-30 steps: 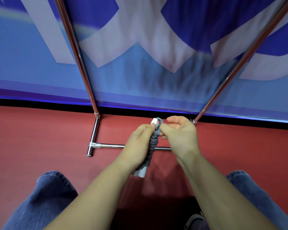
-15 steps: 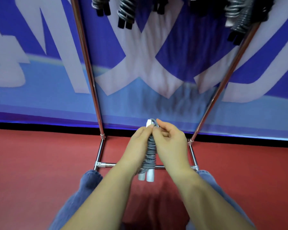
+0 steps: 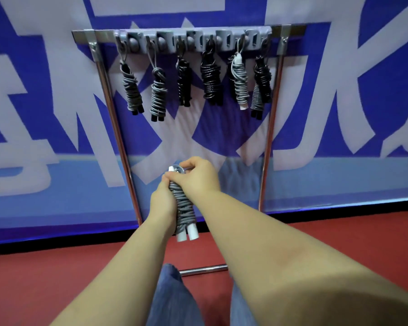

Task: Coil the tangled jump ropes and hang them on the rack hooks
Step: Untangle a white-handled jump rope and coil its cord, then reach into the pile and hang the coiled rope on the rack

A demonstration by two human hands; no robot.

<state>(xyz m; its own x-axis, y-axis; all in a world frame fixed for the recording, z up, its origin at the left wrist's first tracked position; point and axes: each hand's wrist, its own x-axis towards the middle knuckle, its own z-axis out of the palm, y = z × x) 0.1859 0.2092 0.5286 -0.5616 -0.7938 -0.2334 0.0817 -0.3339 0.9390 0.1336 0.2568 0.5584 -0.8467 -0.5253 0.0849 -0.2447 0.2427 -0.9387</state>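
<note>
Two hands of mine meet on one coiled jump rope [image 3: 183, 208], a gray bundle with white handle ends, held upright in the middle of the view. My left hand [image 3: 161, 201] is wrapped around the body of the bundle from the 9 o'clock side, the fingers curled about the gray turns. My right hand [image 3: 198, 176] sits at the 12 o'clock end of the bundle and pinches the top, where a white handle tip and a small loop of cord show just above my knuckles. At the 6 o'clock end, two white handle ends [image 3: 187, 234] stick out below my left hand, side by side. Under my forearms, at 6 o'clock, I see my knees in blue jeans [image 3: 172, 297] and the red floor [image 3: 45, 278], with one low chrome bar of the rack [image 3: 204, 270] lying across it. From the hands toward 12 o'clock stands the rack itself, two chrome posts [image 3: 117, 137] and a gray hook strip [image 3: 193, 40] across the top. Six coiled ropes [image 3: 211, 78] already hang from the hooks in a row, some gray, some black, one with a white handle; at the hook farthest toward 3 o'clock I cannot tell if one bundle hangs or two. Behind all is a blue banner [image 3: 339, 114] with big white characters.
</note>
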